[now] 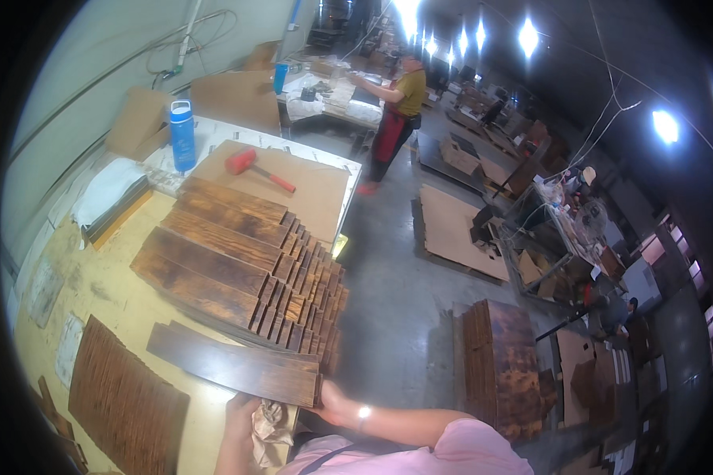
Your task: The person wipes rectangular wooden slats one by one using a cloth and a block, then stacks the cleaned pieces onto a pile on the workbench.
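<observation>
A dark brown wooden board (238, 366) with a glossy top lies slantwise over the table's near part, its right end toward me. Around that right end my right hand (334, 405) is closed, gripping the board. At the board's near long edge is my left hand (242, 405), its fingers mostly hidden. Crumpled tan paper or cloth (272, 434) is right beside that hand; whether the hand holds it I cannot make out. Just beyond the board are stacked stained wooden boards (214, 265) with stepped ends. Left of my left arm stands a row of thin brown boards (127, 400) packed on edge.
A red mallet (249, 165) lies on cardboard (325, 194) at the table's far side, near a blue bottle (182, 136). White cloth (112, 190) covers a small stack at left. Another person (404, 99) stands at a farther table. More boards (503, 360) are stacked at right.
</observation>
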A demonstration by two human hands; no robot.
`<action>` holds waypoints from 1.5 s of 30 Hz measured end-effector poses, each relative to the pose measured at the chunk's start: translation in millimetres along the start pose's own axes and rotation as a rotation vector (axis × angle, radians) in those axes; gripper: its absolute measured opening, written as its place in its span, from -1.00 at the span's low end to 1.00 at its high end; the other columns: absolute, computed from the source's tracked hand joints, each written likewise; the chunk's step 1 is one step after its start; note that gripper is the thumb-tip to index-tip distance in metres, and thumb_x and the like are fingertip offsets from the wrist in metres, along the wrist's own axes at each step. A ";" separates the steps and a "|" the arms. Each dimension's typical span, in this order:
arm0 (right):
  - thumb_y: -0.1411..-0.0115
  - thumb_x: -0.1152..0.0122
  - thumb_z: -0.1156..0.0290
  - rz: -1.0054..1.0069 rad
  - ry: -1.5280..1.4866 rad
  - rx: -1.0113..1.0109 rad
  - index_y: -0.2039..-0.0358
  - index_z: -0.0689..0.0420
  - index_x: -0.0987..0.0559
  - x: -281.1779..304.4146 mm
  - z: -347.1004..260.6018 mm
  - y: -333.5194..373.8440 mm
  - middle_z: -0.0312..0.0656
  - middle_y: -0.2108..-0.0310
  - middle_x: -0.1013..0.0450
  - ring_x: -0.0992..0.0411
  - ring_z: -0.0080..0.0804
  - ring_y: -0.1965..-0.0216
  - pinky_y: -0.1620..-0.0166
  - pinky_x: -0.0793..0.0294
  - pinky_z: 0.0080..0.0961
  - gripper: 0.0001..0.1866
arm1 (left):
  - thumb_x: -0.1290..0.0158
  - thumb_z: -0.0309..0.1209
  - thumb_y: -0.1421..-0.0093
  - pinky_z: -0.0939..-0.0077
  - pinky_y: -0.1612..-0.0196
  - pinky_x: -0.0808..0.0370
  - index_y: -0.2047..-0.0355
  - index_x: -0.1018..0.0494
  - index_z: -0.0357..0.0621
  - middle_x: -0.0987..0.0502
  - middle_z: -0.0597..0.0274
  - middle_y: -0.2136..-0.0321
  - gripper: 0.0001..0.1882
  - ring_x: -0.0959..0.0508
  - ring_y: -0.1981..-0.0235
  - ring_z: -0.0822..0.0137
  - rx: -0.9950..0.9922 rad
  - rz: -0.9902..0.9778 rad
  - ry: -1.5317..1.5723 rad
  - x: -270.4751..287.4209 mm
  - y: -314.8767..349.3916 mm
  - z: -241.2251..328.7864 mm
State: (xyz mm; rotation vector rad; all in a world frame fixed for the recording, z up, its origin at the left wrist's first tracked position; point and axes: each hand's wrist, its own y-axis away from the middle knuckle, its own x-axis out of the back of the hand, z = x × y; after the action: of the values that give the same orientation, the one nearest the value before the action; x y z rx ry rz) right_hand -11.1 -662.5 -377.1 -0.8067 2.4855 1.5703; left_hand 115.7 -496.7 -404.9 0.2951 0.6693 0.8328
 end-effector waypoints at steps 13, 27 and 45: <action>-0.27 -0.10 0.39 -0.691 1.032 0.271 0.36 0.16 -0.54 -4.5 79.9 41.5 -0.24 0.53 -0.47 -0.46 -0.35 0.45 0.37 -0.46 -0.41 -0.87 | -0.02 -0.45 -0.33 0.38 0.19 -0.60 -0.06 -0.40 -0.36 -0.56 0.00 0.16 -0.67 -0.61 0.20 0.16 -0.153 0.365 0.006 120.0 118.9 -31.6; -0.05 -0.33 0.34 -1.110 1.794 1.423 -0.37 0.43 -0.06 -195.2 202.3 -7.0 0.19 -0.46 0.12 0.19 0.09 -0.49 -0.46 0.04 -0.16 -0.04 | -0.01 -0.38 -0.36 0.12 0.13 -0.58 -0.22 -0.28 -0.26 -0.45 -0.12 0.00 -0.54 -0.54 0.09 0.01 -0.280 0.844 0.151 141.3 269.2 -42.2; -0.03 -0.20 0.42 -1.049 1.904 1.676 0.19 0.32 -0.50 -189.9 172.4 10.2 0.04 0.10 -0.42 -0.36 -0.05 -0.06 -0.06 -0.37 -0.26 -0.66 | 0.02 -0.28 -0.36 0.11 0.14 -0.55 -0.25 -0.25 -0.17 -0.45 -0.03 0.01 -0.51 -0.52 0.06 0.04 -0.274 0.829 0.239 138.2 290.2 -47.5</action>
State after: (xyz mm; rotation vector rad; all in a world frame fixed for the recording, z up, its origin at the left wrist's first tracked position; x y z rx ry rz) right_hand 112.7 -437.7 -383.2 -2.4451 1.4438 -2.0998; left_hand -17.5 -204.0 -358.2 0.2216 0.6417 1.7573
